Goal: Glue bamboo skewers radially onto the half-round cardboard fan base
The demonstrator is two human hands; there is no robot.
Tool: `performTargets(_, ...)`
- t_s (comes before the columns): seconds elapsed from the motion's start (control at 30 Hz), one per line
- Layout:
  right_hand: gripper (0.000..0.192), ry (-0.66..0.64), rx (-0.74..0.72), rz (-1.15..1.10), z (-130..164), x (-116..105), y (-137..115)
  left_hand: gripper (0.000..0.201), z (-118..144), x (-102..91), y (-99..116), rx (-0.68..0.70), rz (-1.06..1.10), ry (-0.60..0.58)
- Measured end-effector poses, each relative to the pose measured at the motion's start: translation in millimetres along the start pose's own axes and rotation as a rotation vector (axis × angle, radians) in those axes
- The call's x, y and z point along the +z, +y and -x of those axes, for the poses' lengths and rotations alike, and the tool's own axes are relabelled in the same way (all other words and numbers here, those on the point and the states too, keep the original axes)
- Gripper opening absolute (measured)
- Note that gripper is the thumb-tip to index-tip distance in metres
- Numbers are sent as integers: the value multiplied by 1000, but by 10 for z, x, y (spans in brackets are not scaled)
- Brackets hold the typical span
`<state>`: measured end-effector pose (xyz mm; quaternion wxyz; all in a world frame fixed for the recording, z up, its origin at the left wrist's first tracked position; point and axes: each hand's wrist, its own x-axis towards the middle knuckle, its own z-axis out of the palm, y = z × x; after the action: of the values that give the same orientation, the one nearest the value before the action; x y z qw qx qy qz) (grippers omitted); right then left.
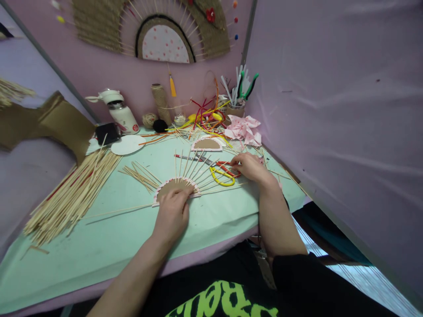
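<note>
Assembly of a fan-shaped frame, seen from the head-worn camera. The cardboard half-disc, edged with a pink-spotted border, lay near the middle of the tabletop, its straight side toward the person. Thin sticks radiated from it, mostly away from the person and to the right; one long stick ran out leftward. The left hand lay palm-down with its fingertips on the half-disc; whether its thumb pinched the edge could not be told. The right hand had its fingers bent together near the outer ends of the right-hand sticks, beside a red-handled tool; whether it gripped either could not be told. Scissors with yellow loops lay partly beneath the sticks. Beyond stood a second half-disc, lying flat near crumpled spotted material. To the left were a small cluster of sticks, a large stick bundle, a white oval and a white bottle.
</note>
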<state>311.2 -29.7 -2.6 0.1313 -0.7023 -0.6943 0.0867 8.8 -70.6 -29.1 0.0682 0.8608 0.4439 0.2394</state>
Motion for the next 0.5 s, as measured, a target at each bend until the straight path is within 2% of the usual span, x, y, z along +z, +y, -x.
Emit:
performTargets(0.23, 19, 39, -7, -59, 2, -9, 0, 45, 14, -14, 4, -3, 13, -5)
performTargets(0.5, 15, 459, -155, -373, 50, -133, -80, 44, -44, 5, -3, 25, 31, 46)
